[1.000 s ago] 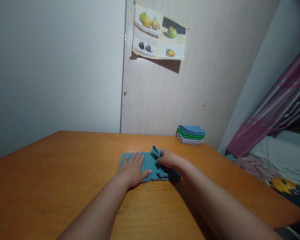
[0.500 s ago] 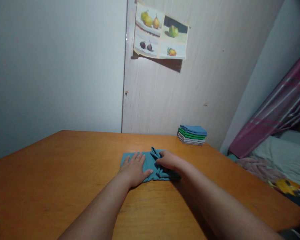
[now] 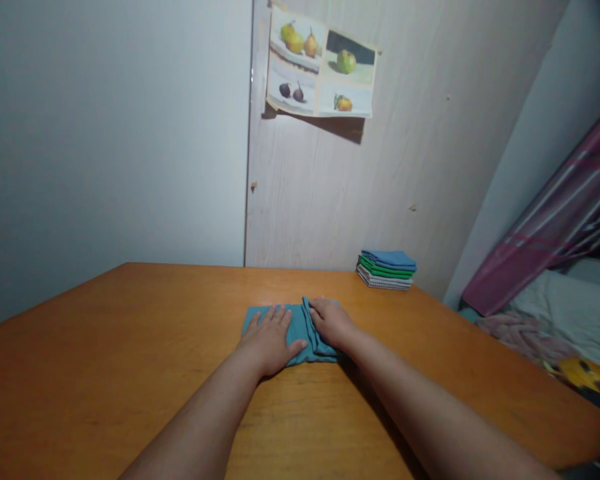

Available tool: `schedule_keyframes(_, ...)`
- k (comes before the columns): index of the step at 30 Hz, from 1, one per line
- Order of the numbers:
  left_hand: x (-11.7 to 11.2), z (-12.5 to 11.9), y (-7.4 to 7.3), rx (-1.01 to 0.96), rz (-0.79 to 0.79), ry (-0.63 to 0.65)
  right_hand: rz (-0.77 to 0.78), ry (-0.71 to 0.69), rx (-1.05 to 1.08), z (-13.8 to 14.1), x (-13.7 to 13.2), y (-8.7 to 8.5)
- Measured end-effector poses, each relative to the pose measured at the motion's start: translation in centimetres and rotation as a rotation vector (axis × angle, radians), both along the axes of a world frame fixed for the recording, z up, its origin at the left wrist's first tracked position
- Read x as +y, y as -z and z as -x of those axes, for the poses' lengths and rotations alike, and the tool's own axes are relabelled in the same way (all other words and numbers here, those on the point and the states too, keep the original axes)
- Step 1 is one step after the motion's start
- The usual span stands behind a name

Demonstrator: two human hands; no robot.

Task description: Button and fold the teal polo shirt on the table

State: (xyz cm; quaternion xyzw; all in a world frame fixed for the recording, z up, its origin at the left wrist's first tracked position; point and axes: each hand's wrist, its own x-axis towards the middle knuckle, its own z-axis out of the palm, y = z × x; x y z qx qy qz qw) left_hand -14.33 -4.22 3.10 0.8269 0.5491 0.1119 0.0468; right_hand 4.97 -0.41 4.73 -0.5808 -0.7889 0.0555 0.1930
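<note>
A teal cloth [image 3: 297,325] lies partly folded on the orange wooden table [image 3: 105,347], a little beyond the middle. My left hand [image 3: 270,339] rests flat on its left half, fingers stretched out. My right hand [image 3: 331,322] lies flat on the right half, fingers extended over a fold ridge that runs down the cloth between the two hands.
A stack of folded cloths [image 3: 386,269], blue on top, then green, then checked, sits at the table's far right corner by the wall. A fruit poster [image 3: 321,72] hangs on the wooden panel. A bed with grey and pink bedding [image 3: 555,313] stands to the right.
My right hand held a bunched-up part of the cloth raised; now it has laid it down and flattened onto it. The left hand has stayed in place.
</note>
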Motion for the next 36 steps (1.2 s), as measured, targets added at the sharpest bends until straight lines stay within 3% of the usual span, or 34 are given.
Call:
schedule_keyframes(5, -0.1, 0.0, -0.1, 0.024, 0.013, -0.006, 0.115, -0.08, -0.136, 1.2, -0.7, 1.3)
schedule_keyframes(17, -0.2, 0.3, -0.4, 0.009, 0.017, 0.011, 0.239, -0.084, -0.134, 1.6, -0.9, 1.0)
schedule_keyframes(22, 0.7, 1.2, -0.4, -0.137, -0.02, 0.043, 0.231, -0.092, -0.091, 1.6, -0.7, 1.2)
schedule_keyframes(25, 1.1, 1.8, -0.8, -0.273, -0.067, 0.059, 0.202, -0.103, 0.051, 1.0, -0.3, 0.7)
schedule_keyframes(28, 1.3, 2.2, -1.0, -0.351, -0.084, 0.06, 0.086, -0.01, 0.31, -0.8, 0.2, -0.2)
schedule_keyframes(31, 1.5, 2.6, -0.9, -0.361, -0.107, 0.03, 0.01, 0.179, 0.426, -3.8, 0.3, -0.9)
schedule_keyframes(36, 2.2, 3.1, -0.4, -0.443, -0.152, 0.002, 0.157, 0.397, 0.493, -7.6, -1.2, -0.2)
